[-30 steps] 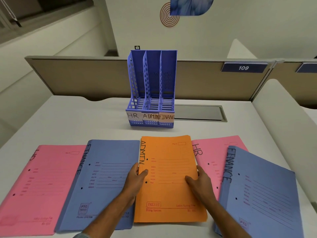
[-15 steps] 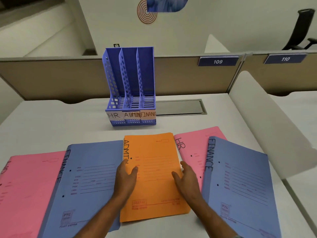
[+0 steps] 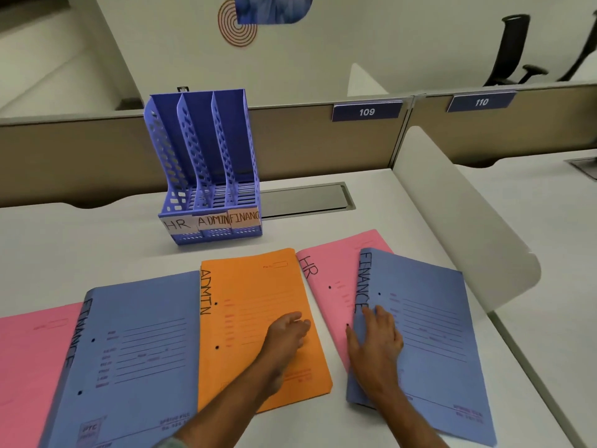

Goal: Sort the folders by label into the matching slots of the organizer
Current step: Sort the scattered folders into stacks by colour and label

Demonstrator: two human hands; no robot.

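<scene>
Desk [image 3: 80, 247] seen from above, left to right; 12 o'clock points away from the person.

Left pink folder [image 3: 29, 367]: flat at the left edge of the view, its right side under the next folder.

Left blue folder [image 3: 139, 350]: flat, spine marked FINANCE, its right edge against the orange folder.

Organizer [image 3: 206, 176]: blue, upright, three slots with paper labels HR, ADMIN and FINANC from left to right. It stands apart from the folders, at 11 o'clock of the orange one.

Orange folder [image 3: 255, 302]: flat at the centre, spine marked ADMIN.

Left hand [image 3: 286, 331]: over the right half of the orange folder, fingers loosely curled toward 1 o'clock, holding nothing. It is blurred, so contact with the cover cannot be told.

Cable hatch [image 3: 303, 198]: grey, set in the desk at 3 o'clock of the organizer.

Right pink folder [image 3: 326, 286]: marked HR, flat, its right part under the right blue folder.

Right hand [image 3: 376, 341]: fingers spread flat on the cover of the right blue folder [image 3: 436, 334], thumb at its FINANCE spine. Whether the thumb hooks under the edge cannot be told.

Partition [image 3: 307, 140]: at 12 o'clock, carrying plates 109 [image 3: 366, 111] and 110 [image 3: 481, 101].
</scene>
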